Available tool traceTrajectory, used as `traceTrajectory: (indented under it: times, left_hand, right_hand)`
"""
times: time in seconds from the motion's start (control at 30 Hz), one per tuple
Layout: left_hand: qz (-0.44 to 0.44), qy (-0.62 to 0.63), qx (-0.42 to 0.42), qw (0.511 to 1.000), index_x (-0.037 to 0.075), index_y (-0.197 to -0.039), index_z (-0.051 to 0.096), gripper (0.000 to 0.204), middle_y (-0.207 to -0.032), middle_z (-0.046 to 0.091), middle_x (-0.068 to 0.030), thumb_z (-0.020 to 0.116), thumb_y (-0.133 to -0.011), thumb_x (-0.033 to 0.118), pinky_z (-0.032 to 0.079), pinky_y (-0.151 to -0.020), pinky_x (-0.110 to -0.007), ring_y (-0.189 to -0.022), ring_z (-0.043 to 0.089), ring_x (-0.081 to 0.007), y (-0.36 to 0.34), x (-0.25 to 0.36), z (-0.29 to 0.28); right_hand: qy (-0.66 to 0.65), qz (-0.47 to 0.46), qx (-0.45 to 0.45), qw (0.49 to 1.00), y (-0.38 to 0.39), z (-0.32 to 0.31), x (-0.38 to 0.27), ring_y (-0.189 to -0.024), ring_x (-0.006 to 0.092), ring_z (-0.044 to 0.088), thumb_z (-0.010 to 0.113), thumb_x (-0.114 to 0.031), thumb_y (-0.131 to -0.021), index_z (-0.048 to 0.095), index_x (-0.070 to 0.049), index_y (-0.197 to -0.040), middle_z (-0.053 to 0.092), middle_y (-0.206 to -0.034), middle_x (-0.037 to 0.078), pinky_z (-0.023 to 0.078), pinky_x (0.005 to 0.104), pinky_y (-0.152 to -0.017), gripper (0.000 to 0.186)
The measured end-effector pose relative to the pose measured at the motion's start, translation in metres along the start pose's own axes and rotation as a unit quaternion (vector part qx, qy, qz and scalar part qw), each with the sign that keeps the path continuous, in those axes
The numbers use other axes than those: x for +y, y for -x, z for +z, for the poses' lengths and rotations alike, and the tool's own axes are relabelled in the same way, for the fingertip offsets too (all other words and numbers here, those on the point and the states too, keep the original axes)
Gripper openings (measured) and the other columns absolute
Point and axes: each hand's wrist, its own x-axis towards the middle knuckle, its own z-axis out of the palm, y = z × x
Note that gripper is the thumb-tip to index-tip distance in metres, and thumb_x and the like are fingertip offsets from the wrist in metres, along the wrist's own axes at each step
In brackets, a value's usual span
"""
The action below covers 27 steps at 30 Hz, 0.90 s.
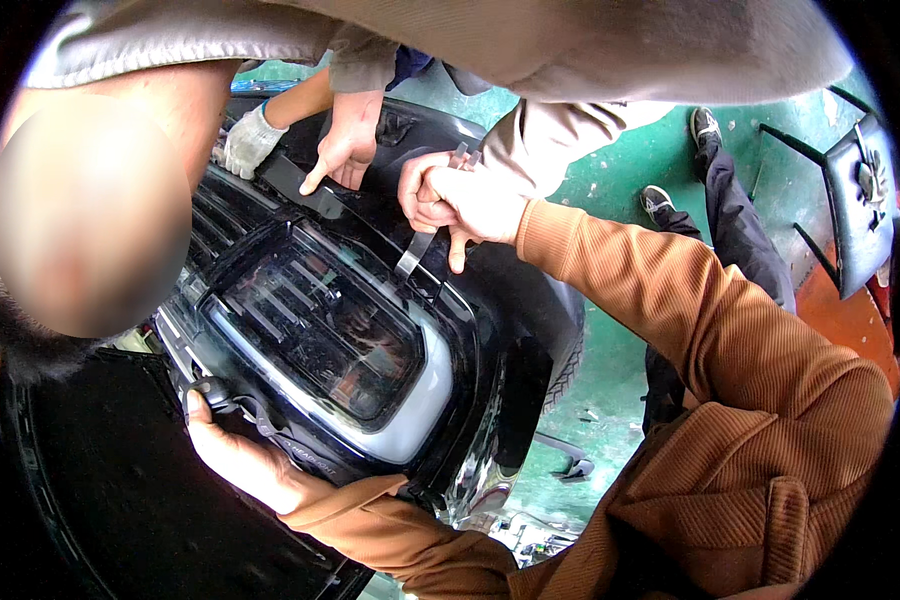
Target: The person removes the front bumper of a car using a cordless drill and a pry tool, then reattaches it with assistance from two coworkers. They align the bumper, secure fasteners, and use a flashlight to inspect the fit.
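A large black-framed vehicle headlight [320, 330] with a clear lens and pale border fills the middle. My left hand [245, 460] is closed on its near left edge, thumb against a rounded black part [210, 392]. My right hand [485, 205] is closed at the far right edge, around a flat grey strip [415, 252] slanting down toward the headlight; its thumb points down. A co-worker's hand from a pale sleeve [545, 140] overlaps mine, partly hiding the grip. Another bare hand [348, 150] presses a dark flat trim piece [305, 187], beside a white-gloved hand [255, 143].
Someone's head [90, 220] leans in close at left. A dark panel [120, 480] spans the lower left, and black bodywork [515, 290] and a tyre [565, 375] lie right. On the green floor are a bent dark part [570, 462], a person's legs [745, 235] and a black-seated stool [860, 210].
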Motion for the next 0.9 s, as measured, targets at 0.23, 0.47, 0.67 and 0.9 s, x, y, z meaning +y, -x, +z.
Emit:
traceTrajectory:
  times: [0.23,0.47,0.67,0.9]
  left_hand:
    - [-0.074,0.098,-0.061,0.991,0.009,-0.121,0.071,0.039,-0.123,0.066,-0.0089,0.068,-0.094,0.036,0.047,-0.101,-0.038,-0.114,0.060,-0.0236,-0.010,-0.021,-0.020]
    - [-0.009,0.035,-0.068,0.997,0.009,-0.125,0.069,0.041,-0.122,0.063,-0.0067,0.067,-0.094,0.036,0.043,-0.101,-0.036,-0.111,0.057,-0.0226,-0.017,-0.030,-0.016]
    - [0.008,0.026,-0.075,0.997,0.008,-0.126,0.069,0.042,-0.122,0.063,-0.0069,0.068,-0.094,0.036,0.043,-0.102,-0.037,-0.113,0.057,-0.0231,-0.020,-0.031,-0.018]
    - [0.015,-0.008,-0.070,0.997,0.008,-0.128,0.069,0.044,-0.125,0.064,-0.0078,0.068,-0.094,0.037,0.042,-0.104,-0.038,-0.114,0.057,-0.0240,-0.021,-0.031,-0.021]
  right_hand:
    - [0.022,-0.023,-0.001,0.999,-0.004,0.000,0.004,-0.054,0.0141,0.050,0.048,-0.020,-0.085,0.062,0.002,-0.087,0.046,-0.060,0.003,0.051,0.0329,-0.031,0.027]
    - [0.128,0.016,-0.008,0.992,0.004,0.028,-0.003,-0.060,0.0102,0.053,0.049,-0.021,-0.087,0.065,-0.004,-0.084,0.054,-0.068,0.001,0.043,0.0269,-0.044,0.023]
    - [0.260,-0.102,-0.082,0.957,-0.009,0.071,-0.003,-0.067,0.0118,0.048,0.047,-0.010,-0.095,0.062,-0.003,-0.083,0.053,-0.069,0.002,0.045,0.0324,-0.065,0.020]
    - [0.387,-0.146,-0.073,0.908,-0.019,0.103,0.001,-0.067,0.0386,0.058,0.054,-0.013,-0.094,0.059,0.001,-0.084,0.058,-0.073,0.023,0.050,0.0446,-0.069,0.018]
